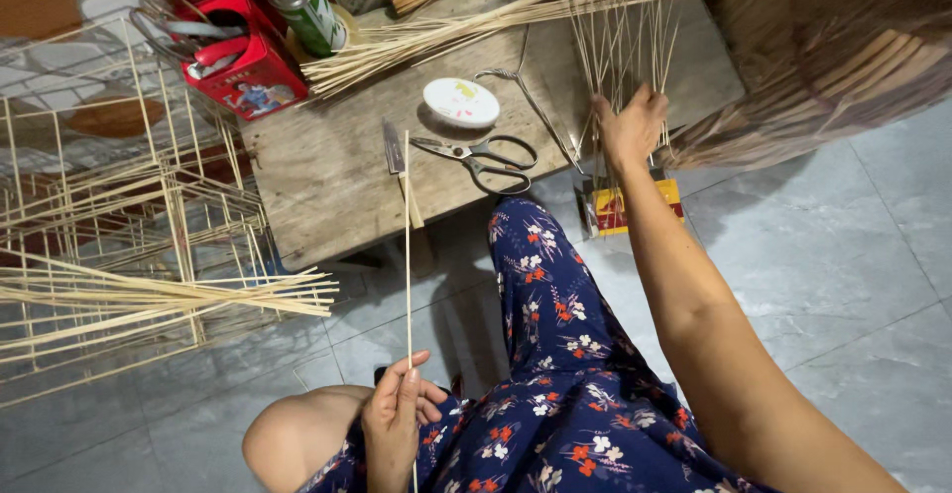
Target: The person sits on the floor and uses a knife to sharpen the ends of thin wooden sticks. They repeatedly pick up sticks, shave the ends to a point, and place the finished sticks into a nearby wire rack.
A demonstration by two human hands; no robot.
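Left hand (395, 424) fingers pinch bamboo stick (408, 255) (upright); rt hand (631, 128) grips bundle (620, 47).

A low, worn wooden board table (327, 185) fills the upper middle of the frame, standing on a grey tiled floor (853, 285). On it lie black-handled scissors (481, 159) near its front edge, a small knife (395, 148) just left of them, a round white lid-like disc (461, 102) above them, and a long bundle of thin bamboo sticks (476, 27) across its top edge. At its upper left corner stand a red tin (248, 71) and a green spray can (309, 9); a small yellow-and-red box (625, 210) sits on the floor at the table's right.
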